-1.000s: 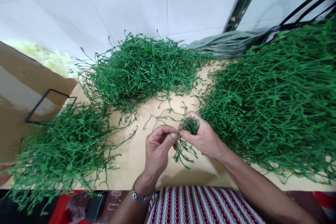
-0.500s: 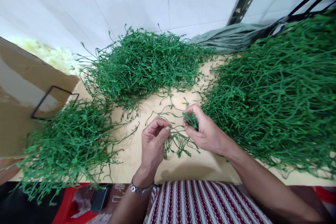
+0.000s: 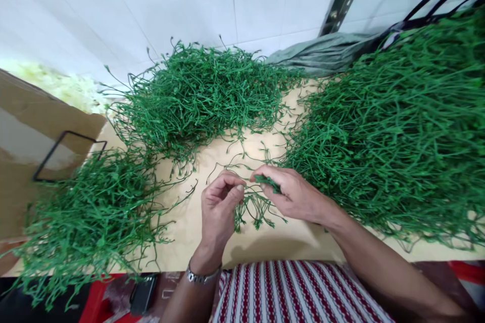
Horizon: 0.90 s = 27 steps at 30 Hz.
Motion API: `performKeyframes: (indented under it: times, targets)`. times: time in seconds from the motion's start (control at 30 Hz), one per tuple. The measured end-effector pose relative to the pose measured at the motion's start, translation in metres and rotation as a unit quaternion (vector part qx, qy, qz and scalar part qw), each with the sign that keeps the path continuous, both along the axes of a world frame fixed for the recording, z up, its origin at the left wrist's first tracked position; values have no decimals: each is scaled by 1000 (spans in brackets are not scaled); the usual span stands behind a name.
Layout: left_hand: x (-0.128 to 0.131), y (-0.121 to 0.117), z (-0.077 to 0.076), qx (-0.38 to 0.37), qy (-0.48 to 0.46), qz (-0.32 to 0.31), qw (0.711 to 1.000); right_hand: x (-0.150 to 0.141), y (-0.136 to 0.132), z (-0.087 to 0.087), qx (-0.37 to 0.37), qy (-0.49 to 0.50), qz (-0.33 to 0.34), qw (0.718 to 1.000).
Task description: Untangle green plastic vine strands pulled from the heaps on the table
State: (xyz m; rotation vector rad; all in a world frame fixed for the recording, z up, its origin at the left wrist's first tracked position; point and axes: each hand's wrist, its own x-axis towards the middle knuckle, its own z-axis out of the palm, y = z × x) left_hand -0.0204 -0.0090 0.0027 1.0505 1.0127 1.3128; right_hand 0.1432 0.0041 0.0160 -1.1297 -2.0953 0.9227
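A small bunch of thin green plastic stems (image 3: pixel 257 204) hangs between my two hands over the tan table (image 3: pixel 197 227). My left hand (image 3: pixel 217 209), with a metal watch (image 3: pixel 202 276) on its wrist, pinches the stems with thumb and forefinger. My right hand (image 3: pixel 293 194) is closed round the other end of the bunch, its fingers curled over the green tips. Both hands hover near the table's front edge, just left of the big right pile.
Three heaps of green stems lie on the table: one at the left front (image 3: pixel 87 212), one at the back middle (image 3: pixel 200 96), a large one at the right (image 3: pixel 397 126). A brown cardboard box (image 3: pixel 26 136) stands at the left. A striped cloth (image 3: pixel 288 292) covers my lap.
My hands have drawn slightly apart and lowered. The right hand has tilted flatter over the bunch, and the stems now hang more to the left between the hands.
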Motion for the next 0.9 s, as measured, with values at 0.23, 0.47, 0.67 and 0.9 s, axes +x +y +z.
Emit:
performKeyframes:
  times: [0.23,0.47,0.67,0.9]
  targets:
    - [12,3,2,-13,-45,21,999,-11,-2,-6,-35,67,-32,997]
    - [20,5,-6,7,-48,86,995,-20,-6,-15,-58,60,-37,996]
    - [27,6,-8,16,-65,91,994,-27,-10,-22,-75,80,-68,992]
    - [7,6,9,-46,-61,-26,997,-16,-4,-23,-84,113,-32,990]
